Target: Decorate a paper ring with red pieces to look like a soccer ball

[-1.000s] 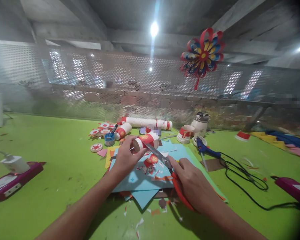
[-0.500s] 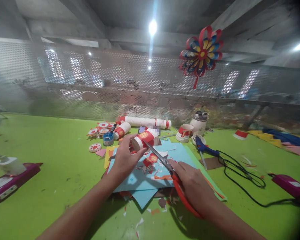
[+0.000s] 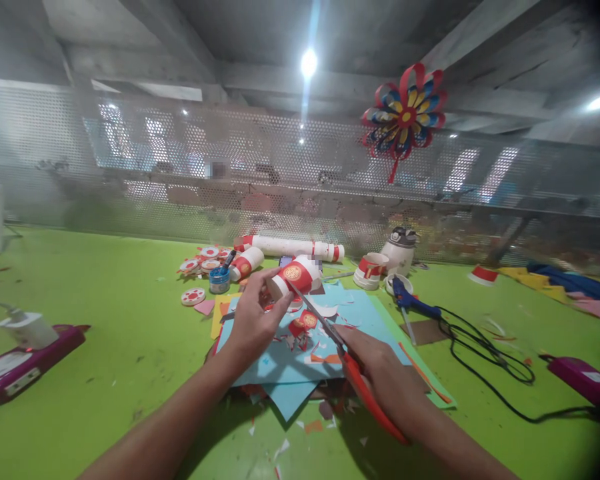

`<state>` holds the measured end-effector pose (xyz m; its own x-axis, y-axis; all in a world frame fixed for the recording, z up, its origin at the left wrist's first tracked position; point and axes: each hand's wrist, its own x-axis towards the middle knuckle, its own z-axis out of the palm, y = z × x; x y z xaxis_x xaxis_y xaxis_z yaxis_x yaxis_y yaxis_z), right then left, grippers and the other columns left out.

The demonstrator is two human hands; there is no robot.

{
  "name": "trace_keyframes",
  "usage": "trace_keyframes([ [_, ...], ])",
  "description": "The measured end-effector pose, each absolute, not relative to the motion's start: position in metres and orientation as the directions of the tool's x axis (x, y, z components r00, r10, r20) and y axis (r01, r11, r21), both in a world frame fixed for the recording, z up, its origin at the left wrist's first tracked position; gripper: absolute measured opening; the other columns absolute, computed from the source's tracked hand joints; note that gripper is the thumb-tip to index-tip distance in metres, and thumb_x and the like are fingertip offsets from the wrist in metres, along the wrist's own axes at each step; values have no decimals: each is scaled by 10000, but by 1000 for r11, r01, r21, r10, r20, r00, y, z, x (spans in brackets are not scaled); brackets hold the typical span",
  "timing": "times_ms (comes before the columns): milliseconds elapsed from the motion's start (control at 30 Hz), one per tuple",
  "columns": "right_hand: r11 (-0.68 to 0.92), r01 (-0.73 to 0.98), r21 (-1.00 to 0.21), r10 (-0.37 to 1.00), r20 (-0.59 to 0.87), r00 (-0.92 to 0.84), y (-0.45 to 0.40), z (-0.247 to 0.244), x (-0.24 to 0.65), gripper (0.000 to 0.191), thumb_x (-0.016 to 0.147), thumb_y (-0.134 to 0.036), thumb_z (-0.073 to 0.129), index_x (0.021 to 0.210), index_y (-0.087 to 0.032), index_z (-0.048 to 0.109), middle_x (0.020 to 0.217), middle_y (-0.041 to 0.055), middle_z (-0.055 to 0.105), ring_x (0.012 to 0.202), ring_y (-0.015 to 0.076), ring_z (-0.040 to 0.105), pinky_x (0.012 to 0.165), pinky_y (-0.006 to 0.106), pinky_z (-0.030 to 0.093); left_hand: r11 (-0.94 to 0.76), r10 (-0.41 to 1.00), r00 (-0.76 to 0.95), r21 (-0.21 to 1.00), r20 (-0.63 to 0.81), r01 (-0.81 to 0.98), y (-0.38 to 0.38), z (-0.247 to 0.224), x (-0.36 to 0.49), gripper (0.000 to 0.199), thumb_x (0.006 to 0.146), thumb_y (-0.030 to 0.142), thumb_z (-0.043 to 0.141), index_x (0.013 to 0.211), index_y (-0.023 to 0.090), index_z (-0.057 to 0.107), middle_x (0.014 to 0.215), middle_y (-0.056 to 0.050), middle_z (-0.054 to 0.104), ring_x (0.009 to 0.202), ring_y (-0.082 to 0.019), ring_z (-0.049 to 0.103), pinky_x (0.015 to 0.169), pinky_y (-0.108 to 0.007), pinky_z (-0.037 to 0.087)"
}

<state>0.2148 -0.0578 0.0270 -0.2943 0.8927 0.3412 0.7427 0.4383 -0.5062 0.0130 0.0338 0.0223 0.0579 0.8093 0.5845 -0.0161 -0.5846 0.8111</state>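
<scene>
A red and white paper cup (image 3: 305,275) with a gold emblem lies tilted in my left hand (image 3: 257,313), whose fingers and thumb close round its near end. My right hand (image 3: 377,370) grips red-handled scissors (image 3: 325,323), their blades pointing up and left. The blade tips meet the red band of the cup; whether they pierce it I cannot tell. Below the cup, red cut-outs with gold emblems (image 3: 307,320) and small paper scraps lie on light blue sheets (image 3: 260,367).
A blue glue gun (image 3: 410,298) with a black cord lies to the right. Power strips (image 3: 30,367) sit at both sides. Behind stand a paint jar (image 3: 219,280), a long white tube (image 3: 290,247), cut cups (image 3: 370,270) and a white pot (image 3: 399,252). A mesh screen (image 3: 180,160) borders the table.
The scissors and both hands hold nearly the same pose against the cup. The whole view has shifted slightly, with things sitting a little more to the right.
</scene>
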Motion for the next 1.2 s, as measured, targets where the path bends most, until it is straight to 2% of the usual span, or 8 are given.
trace_keyframes([
  [100,446,747,-493,887,357,-294,-59,26,214,304,899,-183,489,1170,-183,626,1071,119,708,962,276,651,841,397,493,-580,813,58,814,580,-12,34,20,14,430,810,335,663,1175,157,521,1115,-131,651,1003,-253,663,899,-423,538],
  [233,432,764,-479,893,342,-291,-59,29,215,271,894,-207,493,1119,-176,639,954,102,709,948,289,649,867,428,481,-568,821,63,823,568,-22,32,23,14,435,786,331,688,1154,153,537,1111,-126,648,1001,-250,660,902,-418,533],
  [400,420,772,-477,901,323,-290,-59,30,218,182,895,-198,490,970,-166,653,869,87,697,851,264,652,794,393,498,-498,859,92,864,504,-77,33,26,12,475,779,327,689,1191,145,538,1120,-141,670,1004,-263,668,847,-398,556],
  [500,429,761,-486,895,340,-287,-58,26,223,215,908,-198,494,1044,-180,659,903,81,704,884,255,654,824,384,497,-446,882,119,888,457,-110,38,26,10,458,814,344,641,1214,136,560,1154,-152,669,1008,-274,674,822,-401,565],
  [633,442,734,-516,892,342,-296,-57,28,225,303,923,-238,509,1197,-202,634,1021,87,715,945,252,650,853,370,496,-415,894,141,904,426,-101,40,26,10,441,819,345,628,1197,119,601,1043,-124,712,940,-265,692,822,-408,563],
  [767,436,699,-567,899,314,-306,-59,36,221,283,943,-264,482,1156,-212,661,918,43,717,823,220,649,764,317,499,-428,895,118,903,430,-49,37,29,10,461,775,320,669,1193,137,606,1011,-97,725,940,-258,688,813,-386,559],
  [1000,398,691,-603,917,280,-284,-60,38,217,234,929,-242,487,1065,-198,673,850,14,685,766,191,633,710,270,472,-438,887,134,897,442,-56,34,31,12,488,750,308,664,1199,130,598,1077,-118,726,970,-265,690,810,-380,567],
  [1200,390,739,-549,915,321,-245,-64,32,216,307,867,-165,498,1119,-198,671,763,-2,646,704,181,603,639,244,442,-389,905,124,910,406,-146,32,31,13,484,736,287,705,1190,144,613,1103,-117,710,1022,-278,667,845,-376,555],
])
